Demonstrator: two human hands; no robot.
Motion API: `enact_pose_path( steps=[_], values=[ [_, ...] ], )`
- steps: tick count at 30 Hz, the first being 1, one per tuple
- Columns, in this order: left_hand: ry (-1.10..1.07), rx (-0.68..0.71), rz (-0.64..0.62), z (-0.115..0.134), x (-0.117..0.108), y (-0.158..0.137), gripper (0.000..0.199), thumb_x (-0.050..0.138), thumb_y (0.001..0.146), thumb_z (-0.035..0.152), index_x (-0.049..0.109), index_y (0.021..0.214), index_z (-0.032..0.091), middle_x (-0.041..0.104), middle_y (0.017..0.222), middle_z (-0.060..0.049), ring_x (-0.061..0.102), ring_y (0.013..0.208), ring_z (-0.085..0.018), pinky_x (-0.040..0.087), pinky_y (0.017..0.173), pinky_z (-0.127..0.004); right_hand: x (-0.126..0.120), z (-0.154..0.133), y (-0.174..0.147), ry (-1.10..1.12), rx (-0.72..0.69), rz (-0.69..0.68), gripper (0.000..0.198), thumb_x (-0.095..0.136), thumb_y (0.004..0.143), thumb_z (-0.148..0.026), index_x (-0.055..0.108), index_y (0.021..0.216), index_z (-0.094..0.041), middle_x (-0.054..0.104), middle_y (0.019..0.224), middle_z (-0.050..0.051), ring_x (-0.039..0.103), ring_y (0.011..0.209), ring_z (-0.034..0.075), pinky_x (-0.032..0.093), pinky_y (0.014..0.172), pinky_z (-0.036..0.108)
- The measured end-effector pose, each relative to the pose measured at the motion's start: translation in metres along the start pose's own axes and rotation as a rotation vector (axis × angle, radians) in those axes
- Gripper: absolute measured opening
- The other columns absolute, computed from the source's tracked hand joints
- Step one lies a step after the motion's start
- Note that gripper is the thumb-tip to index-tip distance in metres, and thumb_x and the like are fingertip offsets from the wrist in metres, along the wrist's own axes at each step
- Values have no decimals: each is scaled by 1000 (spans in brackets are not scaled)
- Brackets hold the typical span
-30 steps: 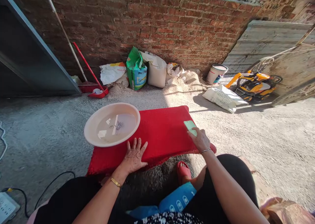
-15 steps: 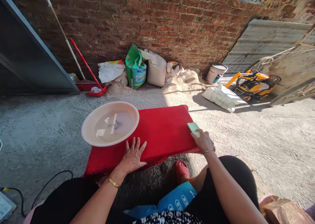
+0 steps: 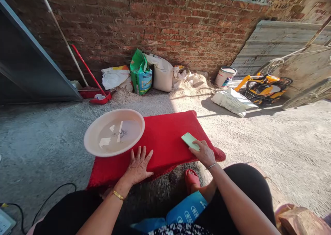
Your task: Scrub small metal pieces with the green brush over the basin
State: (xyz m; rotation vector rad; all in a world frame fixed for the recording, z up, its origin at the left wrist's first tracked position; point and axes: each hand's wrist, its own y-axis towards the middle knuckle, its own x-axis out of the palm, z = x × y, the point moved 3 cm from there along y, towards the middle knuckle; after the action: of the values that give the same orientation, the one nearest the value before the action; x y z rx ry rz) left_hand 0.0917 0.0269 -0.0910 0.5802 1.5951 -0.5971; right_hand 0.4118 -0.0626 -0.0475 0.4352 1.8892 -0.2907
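Note:
My left hand [image 3: 139, 166] lies flat with fingers spread on the front edge of a red cloth [image 3: 165, 131], which covers a low bench or table. Just beyond its fingertips stands a wide pale plastic basin [image 3: 89, 140] holding water, whose surface shows reflections. A mint-green phone [image 3: 190, 140], or a phone case, is gripped at its near end by my right hand [image 3: 204, 154], thumb on one side and fingers on the other. It is over the right part of the cloth; whether it touches the cloth I cannot tell.
Against the brick wall [image 3: 155, 24] stand a green sack [image 3: 141, 76], a white sack [image 3: 162, 76] and a bucket [image 3: 225, 77]. A red dustpan [image 3: 103, 99] is at left, a yellow toy excavator [image 3: 269, 88] at right. A blue bag [image 3: 187, 207] lies between my legs.
My right hand has moved left with the phone, from the cloth's right edge further onto the red cloth. My left hand has stayed in place. The view has shifted slightly.

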Motion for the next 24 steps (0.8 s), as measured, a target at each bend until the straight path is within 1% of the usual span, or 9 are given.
enact_pose_path(
  steps=[3, 5, 6, 9, 14, 16, 18, 22, 24],
  values=[
    [-18, 1, -17, 1, -2, 1, 98, 64, 62, 63, 26, 144, 25, 19, 151, -20, 11, 138, -43, 0, 105, -65, -22, 42, 9, -52, 298, 36, 41, 51, 81, -56, 57, 113, -30, 48, 102, 5, 58, 82, 20, 41, 67, 31],
    [-26, 3, -21, 1, -4, 1, 98, 65, 62, 62, 26, 144, 25, 19, 151, -20, 11, 137, -44, 1, 104, -65, -32, 57, 13, -68, 399, 72, 43, 49, 81, -57, 57, 113, -29, 47, 101, 5, 58, 81, 21, 41, 69, 34],
    [-28, 3, -20, 1, -5, 1, 98, 65, 62, 62, 26, 144, 24, 19, 151, -21, 11, 137, -44, 1, 104, -65, -34, 58, 13, -62, 406, 86, 43, 49, 82, -58, 58, 112, -29, 47, 101, 5, 58, 80, 21, 41, 69, 34],
    [-25, 0, -16, 1, -5, 0, 98, 66, 62, 60, 26, 144, 24, 20, 150, -21, 13, 137, -44, 1, 104, -65, -25, 37, 10, 13, 268, 95, 38, 53, 81, -54, 58, 109, -28, 48, 99, 4, 57, 81, 19, 41, 67, 30],
    [-6, -4, 4, 1, -2, -1, 99, 67, 62, 59, 25, 144, 24, 19, 151, -20, 12, 138, -42, 0, 105, -64, 10, -26, -3, 85, -151, 14, 31, 59, 80, -46, 57, 106, -28, 50, 100, 1, 55, 81, 15, 37, 61, 24],
    [-7, -2, 7, 0, -1, -1, 99, 67, 61, 60, 25, 144, 25, 19, 151, -20, 12, 138, -42, 0, 106, -63, 15, -32, -3, 86, -203, -9, 31, 59, 80, -45, 57, 106, -29, 50, 100, 1, 55, 81, 15, 36, 59, 23],
    [-14, 2, 6, 0, -1, -1, 99, 65, 62, 62, 25, 144, 25, 20, 151, -20, 11, 138, -42, 1, 106, -63, 11, -22, 1, 79, -138, -11, 32, 59, 80, -46, 57, 107, -29, 51, 102, 2, 55, 80, 15, 36, 59, 24],
    [-34, 6, -2, 1, -1, 0, 97, 64, 63, 63, 26, 144, 25, 19, 151, -19, 9, 138, -43, 1, 105, -64, -13, 18, 16, 33, 178, 24, 37, 56, 80, -52, 59, 108, -28, 50, 102, 4, 57, 78, 18, 38, 62, 28],
    [-39, 1, -3, 1, -1, 0, 97, 64, 63, 63, 26, 144, 25, 19, 151, -19, 9, 138, -43, 0, 105, -64, -25, 28, 23, 15, 281, 67, 40, 54, 80, -55, 59, 109, -27, 49, 100, 5, 57, 77, 19, 39, 64, 30]
  ],
)
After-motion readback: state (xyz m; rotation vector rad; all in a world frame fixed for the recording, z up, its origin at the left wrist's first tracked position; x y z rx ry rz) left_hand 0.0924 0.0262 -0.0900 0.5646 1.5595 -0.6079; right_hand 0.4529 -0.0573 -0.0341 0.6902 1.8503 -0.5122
